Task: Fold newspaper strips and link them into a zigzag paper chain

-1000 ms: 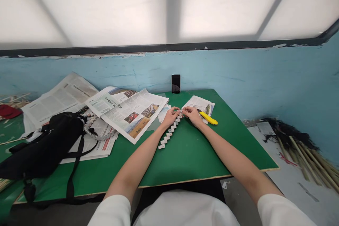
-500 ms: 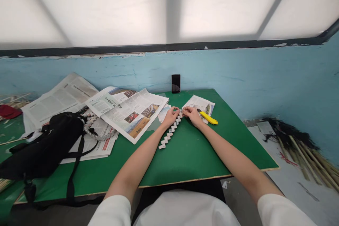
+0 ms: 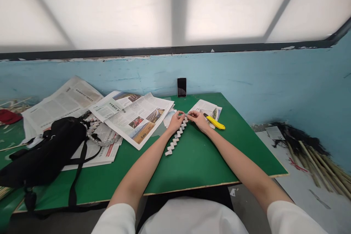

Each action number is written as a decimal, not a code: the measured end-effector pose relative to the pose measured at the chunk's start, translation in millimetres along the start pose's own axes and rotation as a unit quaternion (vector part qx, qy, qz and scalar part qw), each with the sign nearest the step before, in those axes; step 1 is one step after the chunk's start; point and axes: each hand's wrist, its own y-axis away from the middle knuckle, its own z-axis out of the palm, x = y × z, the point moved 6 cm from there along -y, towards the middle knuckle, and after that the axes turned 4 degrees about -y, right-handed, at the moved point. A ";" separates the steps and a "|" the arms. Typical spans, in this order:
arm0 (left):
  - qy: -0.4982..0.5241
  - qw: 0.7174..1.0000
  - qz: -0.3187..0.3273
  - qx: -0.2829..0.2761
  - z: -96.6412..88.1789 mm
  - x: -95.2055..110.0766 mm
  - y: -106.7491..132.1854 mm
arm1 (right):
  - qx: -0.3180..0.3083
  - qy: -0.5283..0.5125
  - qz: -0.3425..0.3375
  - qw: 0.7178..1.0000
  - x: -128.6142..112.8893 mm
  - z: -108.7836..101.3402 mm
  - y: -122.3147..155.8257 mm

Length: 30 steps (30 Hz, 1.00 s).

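Observation:
A zigzag chain of folded newspaper strips [image 3: 175, 139] lies on the green table [image 3: 197, 161], running from near the middle toward the far side. My left hand [image 3: 177, 120] and my right hand [image 3: 197, 118] meet at its far end, fingers pinched on the paper there. Just right of my right hand lies a yellow utility knife [image 3: 215, 122] on cut newspaper pieces [image 3: 204, 106].
Open newspapers [image 3: 131, 115] cover the table's left half, with a black bag [image 3: 48, 150] and a second folded paper chain [image 3: 100, 137] on them. A phone [image 3: 181, 87] leans on the blue wall. Bamboo sticks [image 3: 315, 162] lie on the floor to the right.
Both hands stay pinched at the chain's far end with only slight finger movement; the view has shifted a little.

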 end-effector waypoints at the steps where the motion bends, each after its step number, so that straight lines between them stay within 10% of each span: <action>1: 0.000 1.000 0.000 0.001 -0.2 -0.1 -0.1 | 0.001 0.003 -0.001 1.000 -0.3 0.1 0.0; 30: -0.001 1.000 -0.002 0.012 -2.1 9.5 4.2 | -0.038 0.002 0.005 0.999 -0.6 2.9 -1.0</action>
